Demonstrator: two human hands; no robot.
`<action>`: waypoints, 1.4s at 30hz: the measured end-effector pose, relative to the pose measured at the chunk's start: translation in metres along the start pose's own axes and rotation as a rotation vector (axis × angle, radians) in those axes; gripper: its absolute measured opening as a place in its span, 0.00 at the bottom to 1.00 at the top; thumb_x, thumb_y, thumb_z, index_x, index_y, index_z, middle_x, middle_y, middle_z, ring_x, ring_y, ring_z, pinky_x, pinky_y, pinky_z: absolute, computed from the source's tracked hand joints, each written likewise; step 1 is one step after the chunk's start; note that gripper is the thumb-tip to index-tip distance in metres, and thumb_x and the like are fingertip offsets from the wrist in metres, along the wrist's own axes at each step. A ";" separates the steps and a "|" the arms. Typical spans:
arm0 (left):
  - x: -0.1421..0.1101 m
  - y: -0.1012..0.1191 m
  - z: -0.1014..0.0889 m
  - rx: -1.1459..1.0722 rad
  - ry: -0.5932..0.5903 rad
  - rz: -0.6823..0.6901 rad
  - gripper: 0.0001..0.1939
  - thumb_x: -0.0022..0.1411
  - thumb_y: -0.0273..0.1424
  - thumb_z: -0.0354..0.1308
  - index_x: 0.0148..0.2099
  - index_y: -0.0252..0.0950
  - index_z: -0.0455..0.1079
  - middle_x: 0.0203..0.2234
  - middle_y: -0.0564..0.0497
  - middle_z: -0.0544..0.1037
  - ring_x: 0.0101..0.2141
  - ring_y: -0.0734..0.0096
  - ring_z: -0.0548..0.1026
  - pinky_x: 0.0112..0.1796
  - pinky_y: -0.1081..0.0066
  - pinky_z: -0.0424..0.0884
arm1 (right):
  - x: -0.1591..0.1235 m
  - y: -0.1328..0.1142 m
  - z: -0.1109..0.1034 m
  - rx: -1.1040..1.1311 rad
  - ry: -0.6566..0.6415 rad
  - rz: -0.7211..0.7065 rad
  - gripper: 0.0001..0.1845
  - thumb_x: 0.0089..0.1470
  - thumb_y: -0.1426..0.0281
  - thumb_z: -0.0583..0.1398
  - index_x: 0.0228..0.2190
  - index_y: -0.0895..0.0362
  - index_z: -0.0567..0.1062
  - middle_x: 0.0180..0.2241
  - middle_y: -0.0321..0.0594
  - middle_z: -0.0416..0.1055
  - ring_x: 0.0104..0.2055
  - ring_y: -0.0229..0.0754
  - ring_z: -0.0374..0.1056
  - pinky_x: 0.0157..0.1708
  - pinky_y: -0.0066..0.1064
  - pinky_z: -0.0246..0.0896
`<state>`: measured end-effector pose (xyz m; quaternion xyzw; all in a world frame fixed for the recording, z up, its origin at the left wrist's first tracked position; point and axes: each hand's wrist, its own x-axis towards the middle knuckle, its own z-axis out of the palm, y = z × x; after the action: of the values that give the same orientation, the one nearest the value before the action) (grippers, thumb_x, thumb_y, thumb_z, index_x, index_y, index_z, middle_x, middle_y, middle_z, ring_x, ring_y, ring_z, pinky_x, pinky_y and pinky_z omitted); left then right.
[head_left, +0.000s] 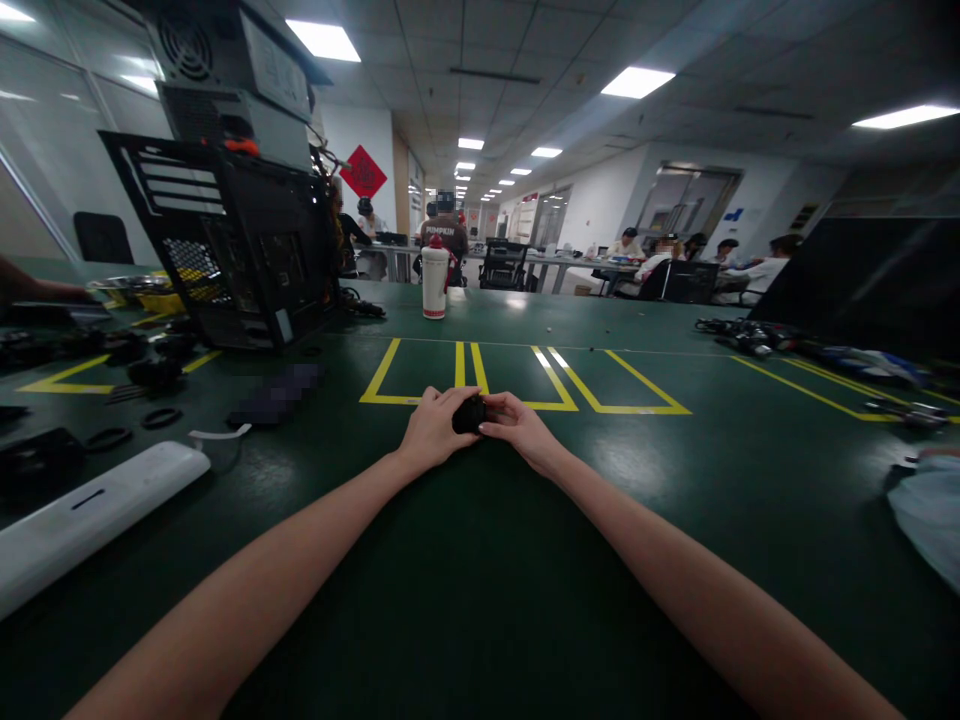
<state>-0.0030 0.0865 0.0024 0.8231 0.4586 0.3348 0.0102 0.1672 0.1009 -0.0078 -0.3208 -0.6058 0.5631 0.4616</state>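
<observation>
A small black rounded object [469, 414], perhaps a lens or a cap, is held between my two hands over the green table. Its exact kind I cannot make out. My left hand [437, 428] curls round it from the left, thumb below and fingers over the top. From the right, my right hand [519, 428] pinches its edge with thumb and fingertips. Part of the object is hidden by the fingers. Just beyond the hands, yellow tape outlines [555, 406] mark the table surface [480, 580].
An open black computer case [255, 240] with more units stacked on it stands at the left. Near it lie a long white device [105, 515], black rings [161, 418] and cables. A white cup [434, 280] stands behind. Metal parts [911, 412] lie right; people sit farther off.
</observation>
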 end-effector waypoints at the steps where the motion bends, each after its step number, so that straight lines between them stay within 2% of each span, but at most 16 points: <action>1: 0.000 0.000 0.001 0.000 0.003 -0.001 0.31 0.48 0.33 0.62 0.54 0.45 0.55 0.46 0.53 0.68 0.37 0.63 0.63 0.34 0.67 0.62 | 0.000 0.000 0.000 0.003 -0.005 -0.008 0.21 0.36 0.73 0.65 0.36 0.53 0.68 0.40 0.36 0.67 0.42 0.38 0.65 0.47 0.37 0.57; 6: 0.001 -0.003 0.003 -0.003 0.013 0.012 0.32 0.46 0.34 0.62 0.54 0.44 0.56 0.46 0.54 0.68 0.37 0.64 0.63 0.35 0.67 0.62 | 0.000 0.001 0.001 -0.050 0.057 -0.009 0.14 0.41 0.68 0.62 0.34 0.53 0.69 0.37 0.35 0.67 0.41 0.37 0.64 0.45 0.35 0.58; 11: 0.001 -0.003 0.002 -0.015 0.002 0.011 0.32 0.47 0.35 0.62 0.54 0.44 0.55 0.46 0.53 0.68 0.38 0.63 0.64 0.35 0.67 0.62 | 0.003 0.002 -0.001 -0.039 0.057 0.036 0.18 0.40 0.68 0.62 0.38 0.54 0.69 0.39 0.38 0.67 0.41 0.39 0.64 0.46 0.38 0.57; 16: 0.001 -0.002 0.001 -0.013 0.006 0.010 0.31 0.48 0.34 0.61 0.54 0.44 0.56 0.46 0.53 0.68 0.38 0.63 0.64 0.35 0.67 0.61 | 0.001 -0.001 -0.002 0.009 -0.021 -0.008 0.19 0.36 0.72 0.64 0.35 0.53 0.69 0.40 0.36 0.67 0.42 0.38 0.65 0.46 0.37 0.58; 20: 0.001 -0.002 0.002 -0.008 -0.003 0.010 0.31 0.47 0.35 0.62 0.54 0.44 0.56 0.46 0.52 0.68 0.38 0.62 0.64 0.36 0.66 0.61 | 0.001 0.000 -0.002 -0.039 0.034 0.009 0.14 0.40 0.68 0.62 0.34 0.53 0.69 0.38 0.36 0.68 0.41 0.38 0.65 0.44 0.37 0.59; 23: 0.001 -0.002 0.002 -0.009 0.000 0.009 0.32 0.47 0.35 0.62 0.54 0.44 0.56 0.46 0.52 0.68 0.38 0.63 0.64 0.36 0.66 0.61 | 0.003 0.001 -0.002 -0.056 0.050 0.032 0.18 0.40 0.68 0.62 0.38 0.53 0.69 0.40 0.38 0.68 0.41 0.39 0.65 0.45 0.39 0.59; 26: 0.000 -0.002 0.001 -0.008 0.009 0.017 0.31 0.47 0.35 0.62 0.54 0.44 0.55 0.46 0.53 0.68 0.38 0.63 0.64 0.36 0.66 0.61 | 0.003 0.000 -0.004 -0.051 0.006 0.012 0.20 0.39 0.70 0.63 0.38 0.55 0.69 0.40 0.39 0.67 0.43 0.40 0.65 0.47 0.39 0.57; 29: 0.000 -0.002 0.001 -0.003 0.013 0.014 0.32 0.47 0.34 0.62 0.54 0.43 0.55 0.46 0.53 0.68 0.37 0.63 0.63 0.36 0.67 0.61 | 0.001 -0.001 -0.004 -0.033 -0.030 -0.008 0.21 0.35 0.73 0.65 0.36 0.53 0.69 0.38 0.36 0.68 0.42 0.39 0.65 0.45 0.38 0.59; 33: 0.001 -0.001 0.002 0.000 0.012 0.012 0.31 0.46 0.34 0.63 0.53 0.44 0.56 0.46 0.53 0.68 0.38 0.63 0.63 0.37 0.65 0.61 | 0.001 0.000 -0.002 -0.034 0.015 0.007 0.16 0.38 0.68 0.64 0.33 0.53 0.69 0.37 0.36 0.68 0.38 0.37 0.66 0.41 0.36 0.61; 36: 0.001 0.000 0.001 -0.003 0.008 0.005 0.31 0.46 0.34 0.62 0.53 0.44 0.57 0.46 0.53 0.68 0.38 0.63 0.63 0.37 0.65 0.61 | 0.002 0.001 -0.001 -0.065 0.051 0.005 0.17 0.38 0.67 0.64 0.34 0.53 0.69 0.38 0.36 0.67 0.35 0.36 0.67 0.40 0.36 0.62; 39: 0.000 0.000 0.001 -0.010 0.008 0.004 0.32 0.46 0.34 0.62 0.53 0.44 0.56 0.46 0.54 0.68 0.38 0.62 0.63 0.37 0.65 0.62 | 0.002 0.000 -0.001 -0.104 0.042 0.012 0.20 0.39 0.67 0.63 0.39 0.53 0.68 0.40 0.38 0.67 0.38 0.38 0.66 0.42 0.37 0.61; 42: 0.000 -0.002 0.001 -0.008 0.019 0.014 0.32 0.46 0.34 0.63 0.53 0.44 0.56 0.46 0.54 0.68 0.37 0.63 0.63 0.37 0.65 0.62 | 0.001 -0.002 -0.001 -0.089 -0.012 -0.027 0.20 0.37 0.70 0.64 0.37 0.54 0.69 0.41 0.38 0.67 0.41 0.39 0.65 0.45 0.37 0.58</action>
<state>-0.0038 0.0876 0.0009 0.8229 0.4517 0.3445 0.0068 0.1682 0.1017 -0.0056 -0.3294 -0.6375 0.5310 0.4507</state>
